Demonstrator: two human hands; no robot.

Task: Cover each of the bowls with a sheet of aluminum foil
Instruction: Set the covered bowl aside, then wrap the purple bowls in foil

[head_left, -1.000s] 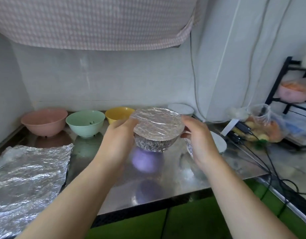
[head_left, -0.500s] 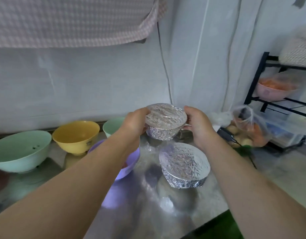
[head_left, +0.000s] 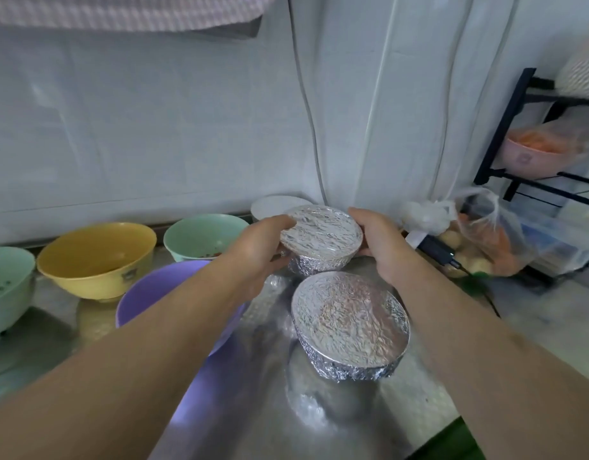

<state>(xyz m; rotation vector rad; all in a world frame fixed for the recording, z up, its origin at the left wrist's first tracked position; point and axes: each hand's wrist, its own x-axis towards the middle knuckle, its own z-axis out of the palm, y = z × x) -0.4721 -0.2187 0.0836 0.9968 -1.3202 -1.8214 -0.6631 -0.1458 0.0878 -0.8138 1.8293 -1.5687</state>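
Steel counter (head_left: 253, 410) gleams below: left hand (head_left: 256, 249) and right hand (head_left: 382, 242) curl around a foil-wrapped bowl (head_left: 321, 240), low behind its covered twin (head_left: 351, 327). Squeeze too hard and the foil may tear; the purple bowl (head_left: 160, 290) sits near that left forearm.

Count, head view, worktop.
Foil-covered bowls (head_left: 321, 240): 2. Uncovered bowls (head_left: 97, 257): 4 — yellow 1, green 2, purple 1. Hands (head_left: 258, 249): 2.

We see a foil-wrapped bowl (head_left: 321, 239) upright at the counter's back, a second foil-covered bowl (head_left: 350, 325) just before it, uncovered purple bowl (head_left: 147, 293), yellow bowl (head_left: 97, 257), two mint-green bowls (head_left: 203, 235) (head_left: 5, 287) to their left.
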